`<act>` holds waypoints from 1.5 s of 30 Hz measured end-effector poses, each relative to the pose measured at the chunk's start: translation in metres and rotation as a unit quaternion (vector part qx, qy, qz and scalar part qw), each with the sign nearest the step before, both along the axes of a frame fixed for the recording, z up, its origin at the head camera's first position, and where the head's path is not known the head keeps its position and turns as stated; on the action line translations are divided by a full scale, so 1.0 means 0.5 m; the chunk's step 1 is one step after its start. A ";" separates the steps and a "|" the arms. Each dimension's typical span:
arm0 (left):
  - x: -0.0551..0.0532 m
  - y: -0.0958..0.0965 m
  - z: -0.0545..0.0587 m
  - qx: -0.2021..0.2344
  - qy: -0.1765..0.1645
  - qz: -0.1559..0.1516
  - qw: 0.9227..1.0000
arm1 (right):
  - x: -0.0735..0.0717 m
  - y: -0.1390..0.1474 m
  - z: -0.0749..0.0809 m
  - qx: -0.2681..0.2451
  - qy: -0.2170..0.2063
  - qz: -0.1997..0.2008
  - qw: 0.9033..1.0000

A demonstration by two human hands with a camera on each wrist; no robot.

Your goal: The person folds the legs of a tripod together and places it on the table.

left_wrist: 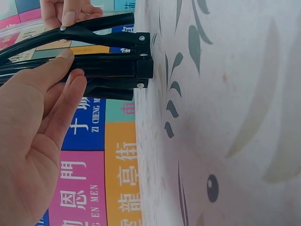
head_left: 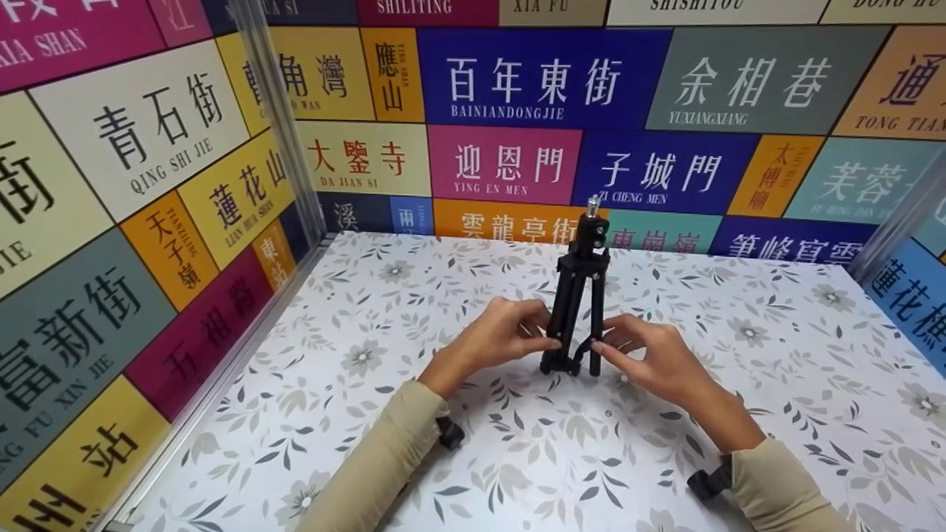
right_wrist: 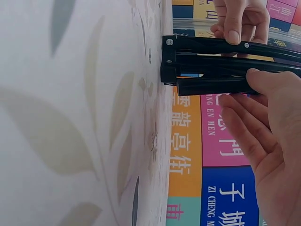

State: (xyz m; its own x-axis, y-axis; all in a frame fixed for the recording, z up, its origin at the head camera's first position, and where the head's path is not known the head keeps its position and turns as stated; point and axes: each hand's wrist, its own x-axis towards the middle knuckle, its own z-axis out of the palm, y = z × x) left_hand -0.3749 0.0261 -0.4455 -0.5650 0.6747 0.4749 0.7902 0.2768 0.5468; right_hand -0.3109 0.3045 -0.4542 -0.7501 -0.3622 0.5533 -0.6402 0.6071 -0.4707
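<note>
A small black tripod stand with a silver stud on top stands upright on the table, its legs nearly folded together. In the head view, my left hand pinches a leg on the left side, low down. On the other side, my right hand grips the right leg between thumb and fingers; that leg sits slightly apart from the others. The left wrist view shows the stand's lower brackets and rivets close to the tabletop. A leg end shows beside the right thumb in the right wrist view.
The table wears a white cover with grey leaves and flowers. Colourful panels with Chinese place names rise behind and at the sides. Black wrist mounts stick out below both sleeves.
</note>
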 end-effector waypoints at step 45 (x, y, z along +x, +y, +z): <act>0.003 0.006 -0.002 0.007 0.012 0.000 1.000 | -0.013 -0.028 -0.004 -0.028 0.016 0.033 0.999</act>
State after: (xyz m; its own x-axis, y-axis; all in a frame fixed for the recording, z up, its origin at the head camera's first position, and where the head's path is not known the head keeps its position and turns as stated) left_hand -0.3732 0.0290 -0.4468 -0.5542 0.6672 0.4977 0.8025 0.2697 0.5321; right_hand -0.3174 0.2907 -0.4561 -0.7066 -0.3783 0.5980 -0.6939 0.5363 -0.4806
